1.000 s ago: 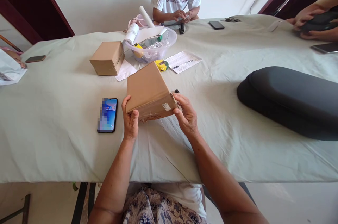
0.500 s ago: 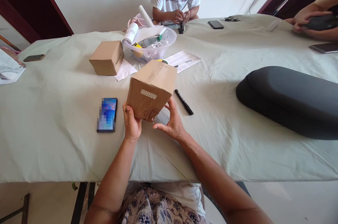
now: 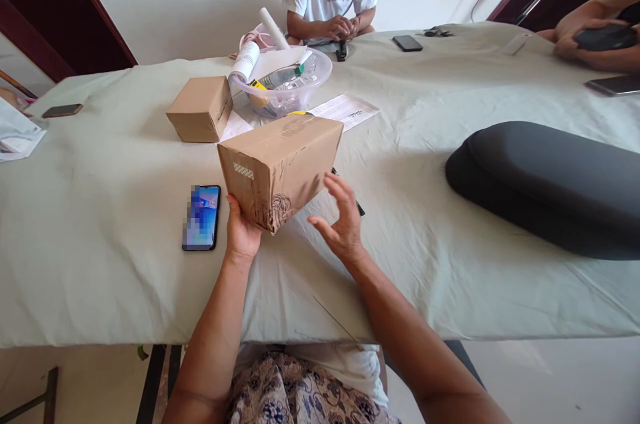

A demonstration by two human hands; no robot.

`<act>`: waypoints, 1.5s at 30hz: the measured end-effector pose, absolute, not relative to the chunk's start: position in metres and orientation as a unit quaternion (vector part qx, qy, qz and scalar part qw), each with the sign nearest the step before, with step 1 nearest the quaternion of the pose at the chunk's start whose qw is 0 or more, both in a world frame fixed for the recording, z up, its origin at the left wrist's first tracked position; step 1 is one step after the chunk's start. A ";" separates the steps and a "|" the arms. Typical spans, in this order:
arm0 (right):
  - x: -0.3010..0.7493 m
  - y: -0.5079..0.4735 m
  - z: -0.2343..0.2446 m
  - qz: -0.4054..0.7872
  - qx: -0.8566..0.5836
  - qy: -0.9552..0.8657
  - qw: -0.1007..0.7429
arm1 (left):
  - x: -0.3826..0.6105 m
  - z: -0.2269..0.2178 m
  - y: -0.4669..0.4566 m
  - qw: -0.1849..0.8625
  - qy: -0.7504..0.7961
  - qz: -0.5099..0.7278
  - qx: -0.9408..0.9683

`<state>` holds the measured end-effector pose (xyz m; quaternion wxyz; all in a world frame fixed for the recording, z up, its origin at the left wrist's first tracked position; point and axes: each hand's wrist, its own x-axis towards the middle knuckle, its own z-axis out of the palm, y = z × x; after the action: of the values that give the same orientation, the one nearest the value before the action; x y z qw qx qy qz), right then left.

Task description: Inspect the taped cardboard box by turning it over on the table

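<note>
A taped brown cardboard box [image 3: 280,167] is lifted off the table, tilted, with one corner pointing down. My left hand [image 3: 242,234] supports it from below at its near left end. My right hand [image 3: 341,224] hovers beside the box's right face with fingers spread, apart from it. A black marker [image 3: 359,207] lies on the cloth behind my right hand, mostly hidden.
A phone [image 3: 201,217] lies left of my left hand. A second cardboard box [image 3: 199,109], a clear bowl [image 3: 287,83] of items and a paper sheet [image 3: 345,109] sit further back. A black padded case [image 3: 550,181] lies right. A person sits opposite; another person's hands [image 3: 583,37] are far right.
The box has been turned and raised, its long side now facing me. My right hand has let go and opened beside it; my left hand still holds it underneath.
</note>
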<state>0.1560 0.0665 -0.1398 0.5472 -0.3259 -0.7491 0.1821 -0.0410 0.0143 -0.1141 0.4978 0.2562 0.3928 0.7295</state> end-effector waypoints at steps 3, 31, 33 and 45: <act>0.171 0.077 -0.136 0.201 -0.411 -0.646 0.611 | -0.053 -0.115 0.014 0.518 0.418 0.702 0.255; 0.162 0.058 -0.119 0.242 -0.448 -0.601 0.616 | -0.048 -0.098 -0.001 0.253 0.521 0.665 0.471; 0.160 0.054 -0.118 0.211 -0.438 -0.610 0.626 | -0.044 -0.094 -0.002 0.226 0.542 0.654 0.476; 0.154 0.042 -0.111 0.112 -0.472 -0.651 0.584 | -0.021 -0.094 -0.006 0.086 0.633 0.637 0.431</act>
<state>0.1539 0.0416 -0.1112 0.5837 -0.4718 -0.6512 0.1125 -0.0206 -0.0063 -0.0942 0.0857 0.4313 0.6332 0.6369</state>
